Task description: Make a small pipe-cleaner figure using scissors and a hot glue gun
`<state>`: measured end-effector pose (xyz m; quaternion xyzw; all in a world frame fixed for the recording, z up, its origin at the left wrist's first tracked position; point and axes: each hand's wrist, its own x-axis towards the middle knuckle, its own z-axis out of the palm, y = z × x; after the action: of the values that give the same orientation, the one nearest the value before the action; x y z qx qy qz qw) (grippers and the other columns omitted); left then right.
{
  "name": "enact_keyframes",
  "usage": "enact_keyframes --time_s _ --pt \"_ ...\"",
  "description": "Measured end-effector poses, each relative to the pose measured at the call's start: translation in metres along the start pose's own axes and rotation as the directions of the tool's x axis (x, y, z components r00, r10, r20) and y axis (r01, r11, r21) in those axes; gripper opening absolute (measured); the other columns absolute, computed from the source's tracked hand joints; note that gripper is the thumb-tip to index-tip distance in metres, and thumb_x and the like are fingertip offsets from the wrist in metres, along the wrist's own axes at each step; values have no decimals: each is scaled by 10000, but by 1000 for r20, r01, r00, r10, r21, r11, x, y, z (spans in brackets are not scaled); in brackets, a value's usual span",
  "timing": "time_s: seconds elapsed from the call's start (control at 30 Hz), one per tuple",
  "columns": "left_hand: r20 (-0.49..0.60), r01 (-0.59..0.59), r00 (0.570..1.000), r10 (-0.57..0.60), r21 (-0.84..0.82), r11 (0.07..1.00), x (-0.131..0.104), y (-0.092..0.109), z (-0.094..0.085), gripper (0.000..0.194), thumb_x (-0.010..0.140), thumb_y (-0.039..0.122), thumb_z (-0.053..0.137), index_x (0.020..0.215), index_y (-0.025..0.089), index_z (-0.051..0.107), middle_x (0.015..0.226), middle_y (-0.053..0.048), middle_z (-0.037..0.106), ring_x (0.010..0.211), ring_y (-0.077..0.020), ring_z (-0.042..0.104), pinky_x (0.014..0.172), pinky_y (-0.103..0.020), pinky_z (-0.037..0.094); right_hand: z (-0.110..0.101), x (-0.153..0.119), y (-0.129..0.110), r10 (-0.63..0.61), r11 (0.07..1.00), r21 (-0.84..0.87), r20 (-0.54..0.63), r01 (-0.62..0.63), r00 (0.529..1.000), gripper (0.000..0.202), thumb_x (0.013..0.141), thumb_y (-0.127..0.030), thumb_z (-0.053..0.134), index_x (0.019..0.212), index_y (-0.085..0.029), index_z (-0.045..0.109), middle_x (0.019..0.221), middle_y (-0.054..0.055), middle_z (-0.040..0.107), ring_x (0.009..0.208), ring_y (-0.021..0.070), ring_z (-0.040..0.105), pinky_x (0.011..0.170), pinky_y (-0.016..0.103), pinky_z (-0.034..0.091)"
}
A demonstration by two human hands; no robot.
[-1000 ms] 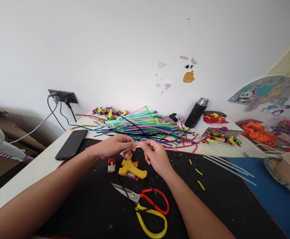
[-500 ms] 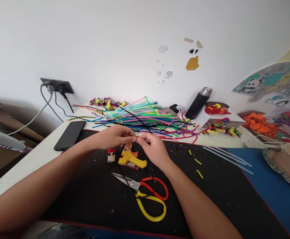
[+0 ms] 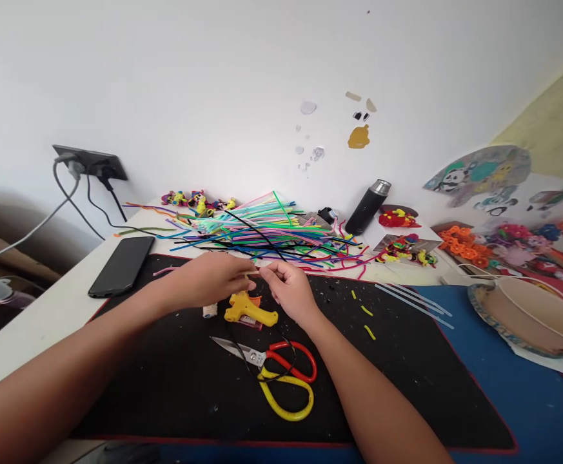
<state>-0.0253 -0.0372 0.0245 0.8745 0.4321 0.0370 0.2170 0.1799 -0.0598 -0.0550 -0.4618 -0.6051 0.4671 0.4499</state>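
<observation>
My left hand (image 3: pixel 216 278) and my right hand (image 3: pixel 289 290) are raised over the back of the black mat, their fingertips close together. Both are pinched around something small that I cannot make out. A black pipe cleaner (image 3: pixel 252 231) runs from the pile down to my right hand's fingers; whether they touch it, I cannot tell. Just below my hands lies a yellow glue gun (image 3: pixel 251 312). Beside it a small pale figure (image 3: pixel 210 310) is partly hidden by my left hand. Scissors (image 3: pixel 251 356) with one red and one yellow handle lie nearer me, a thin black cord across them.
Colourful pipe cleaners (image 3: pixel 262 225) are heaped along the wall. A phone (image 3: pixel 122 265) lies at left, and a black flask (image 3: pixel 368 207) leans at the back. On the right are short yellow-green pieces (image 3: pixel 367 310), clear sticks (image 3: pixel 416 303) and a round basket (image 3: pixel 518 322).
My view has swung to the right. My left hand has shifted slightly away from the right and now covers the top of the small figure. The glue gun and scissors stay put.
</observation>
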Motion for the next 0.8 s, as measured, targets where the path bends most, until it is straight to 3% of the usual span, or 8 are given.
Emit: enact_keyframes --time_s 0.13,0.27,0.4,0.47,0.57,0.7,0.8 --pt "69 24 997 -23 -24 999 1 5 3 239 979 275 486 800 233 640 698 -21 738 639 -204 644 589 -283 331 0 -6 -7 29 1000 -8 17 -29 999 450 920 -656 671 836 -214 673 512 -73 491 432 111 416 457 240 316" --pt "70 -24 997 35 -148 989 -2 3 -1 211 967 274 511 805 241 642 706 10 754 647 -184 642 620 -264 367 -18 -19 -11 120 992 -31 36 -119 992 429 949 -624 629 898 -203 689 521 -83 500 407 104 403 444 234 310" --pt "89 -181 975 203 -209 961 -7 14 6 320 1031 358 491 792 231 660 715 11 707 610 -162 577 611 -268 353 -46 -46 -15 178 936 -322 78 -144 981 248 985 -418 647 927 -191 730 604 -48 603 524 126 533 555 240 391" --pt "60 -279 953 296 -196 940 -7 23 18 359 1062 362 472 799 219 670 734 -6 678 648 -169 572 634 -280 364 -55 -64 -20 211 854 -507 129 -119 969 145 975 -319 674 956 -206 763 693 -24 678 636 147 604 620 249 396" --pt "-43 -442 896 441 -170 881 -4 32 41 325 1083 307 476 878 201 706 884 -54 717 857 -211 632 782 -298 438 -59 -87 -31 296 695 -716 199 -68 934 130 944 -260 728 1055 -222 783 751 -16 702 672 155 610 618 261 341" --pt "9 -617 784 620 -85 782 -5 35 64 205 1046 196 576 918 209 735 1086 -74 766 1076 -235 641 937 -324 453 -55 -102 -39 285 551 -834 225 33 932 254 925 -236 746 1178 -213 735 869 17 737 775 190 658 637 278 328" --pt "7 -649 760 650 76 757 -8 34 74 148 972 140 667 883 224 750 1097 -78 772 1103 -256 634 919 -358 448 -51 -103 -40 282 503 -859 264 92 922 168 934 -215 717 1102 -221 727 885 24 752 811 209 688 649 285 329"
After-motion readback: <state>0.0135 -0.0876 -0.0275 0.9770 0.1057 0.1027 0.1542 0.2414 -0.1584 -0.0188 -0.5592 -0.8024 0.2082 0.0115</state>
